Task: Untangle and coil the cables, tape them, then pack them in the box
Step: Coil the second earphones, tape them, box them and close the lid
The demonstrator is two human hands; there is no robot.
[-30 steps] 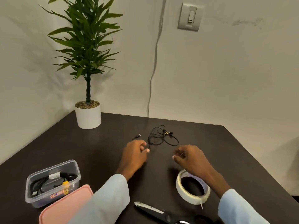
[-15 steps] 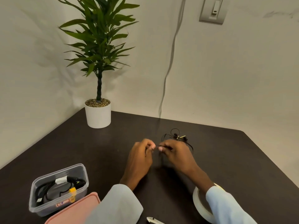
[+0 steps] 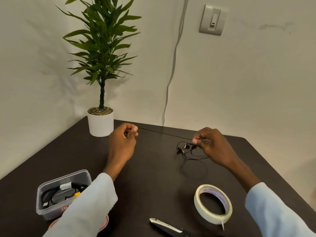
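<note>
From the head camera I see that the two hands, which were pinched close together half a second ago, are now pulled well apart, with a thin black earphone cable point(image 3: 164, 132) stretched taut between them above the dark table point(image 3: 153, 177). The left hand point(image 3: 122, 142) has moved toward the potted plant point(image 3: 100, 65), and the right hand point(image 3: 212, 144) has moved to the right. The roll of masking tape point(image 3: 212, 204), half hidden behind the right arm before, now shows whole at the near right.

The left hand's fingers are curled and its thumb and forefinger pinch the cable's left end; I cannot see the plug inside the grip. The right hand's fingertips pinch the cable where the straight run ends. Just below and to the left of that pinch, the rest of the cable hangs in a loose tangle with the earbuds point(image 3: 183, 148), trailing in loops onto the table under the hand.

The left sleeve point(image 3: 89, 207) covers one side of the clear plastic box point(image 3: 51, 199), which holds a coiled black cable already taped. The pink lid point(image 3: 104, 223) is almost wholly hidden under that sleeve. Scissors point(image 3: 164, 227) lie at the bottom edge, their handles cut off. A wall switch point(image 3: 212, 19) is up right.
</note>
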